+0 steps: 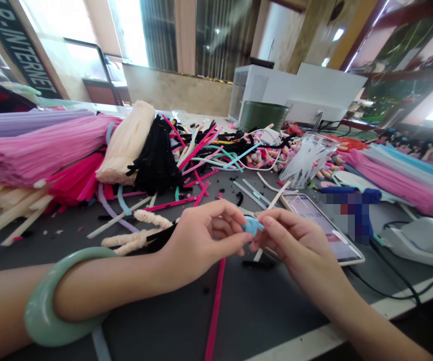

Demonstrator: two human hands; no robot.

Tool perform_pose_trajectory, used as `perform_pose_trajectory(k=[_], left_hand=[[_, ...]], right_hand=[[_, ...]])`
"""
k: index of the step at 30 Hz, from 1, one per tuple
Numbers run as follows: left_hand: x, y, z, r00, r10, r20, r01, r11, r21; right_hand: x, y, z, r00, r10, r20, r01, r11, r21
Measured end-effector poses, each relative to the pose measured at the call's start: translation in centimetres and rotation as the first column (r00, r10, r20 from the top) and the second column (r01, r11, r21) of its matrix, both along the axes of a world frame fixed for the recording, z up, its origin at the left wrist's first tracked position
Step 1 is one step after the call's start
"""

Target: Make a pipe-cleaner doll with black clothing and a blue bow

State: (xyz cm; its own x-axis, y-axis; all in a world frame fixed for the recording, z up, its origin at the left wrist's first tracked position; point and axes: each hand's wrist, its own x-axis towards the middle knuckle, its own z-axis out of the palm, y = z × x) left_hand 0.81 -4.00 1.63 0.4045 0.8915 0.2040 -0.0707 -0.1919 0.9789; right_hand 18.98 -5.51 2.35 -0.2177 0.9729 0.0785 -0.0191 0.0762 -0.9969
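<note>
Between my two hands, above the dark table, is a small light blue piece of bent pipe cleaner [253, 226]. My left hand [211, 230], with a pale green bangle [41, 306] on its wrist, pinches the piece from the left. From the other side, the thumb and fingertips of my right hand [289, 235] pinch it too. Its exact shape is partly covered by the fingertips. Beside my left hand lies a twisted cream pipe cleaner figure [134, 235]. A long dark pink pipe cleaner [215, 311] runs below the hands towards the front.
A lit phone [329, 235] lies behind my right hand, near a blue glue gun [363, 200], blurred in part, and a white charger [419, 243] with cables. Bundles of pink [43, 145], cream [126, 145] and black pipe cleaners [160, 160] fill the left. A cup of glue sticks [308, 155] stands behind.
</note>
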Motion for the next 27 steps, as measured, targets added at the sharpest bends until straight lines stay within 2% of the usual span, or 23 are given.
perform_pose_trajectory(k=[4,14,18,23,27], left_hand=[[0.0,0.2,0.0,0.997,0.067,-0.041,-0.067,0.998,-0.006],[0.1,0.4,0.2,0.999,0.018,-0.026,-0.018,1.0,0.001],[0.1,0.3,0.2,1.0,0.013,-0.012,-0.013,1.0,-0.001],[0.1,0.1,0.4,1.0,0.021,0.009,-0.021,1.0,-0.014],[0.1,0.2,0.4,1.0,0.023,-0.002,-0.023,0.999,-0.04]], right_hand=[[0.0,0.0,0.2,1.0,-0.007,0.012,0.006,1.0,0.026],[-0.1,-0.1,0.3,0.996,0.063,0.071,-0.066,0.996,0.052],[-0.1,-0.3,0.2,0.994,0.002,0.107,-0.01,0.997,0.081],[-0.3,-0.9,0.4,0.979,-0.102,0.178,0.07,0.981,0.178],[-0.3,-1.3,0.5,0.976,-0.179,0.123,0.146,0.961,0.236]])
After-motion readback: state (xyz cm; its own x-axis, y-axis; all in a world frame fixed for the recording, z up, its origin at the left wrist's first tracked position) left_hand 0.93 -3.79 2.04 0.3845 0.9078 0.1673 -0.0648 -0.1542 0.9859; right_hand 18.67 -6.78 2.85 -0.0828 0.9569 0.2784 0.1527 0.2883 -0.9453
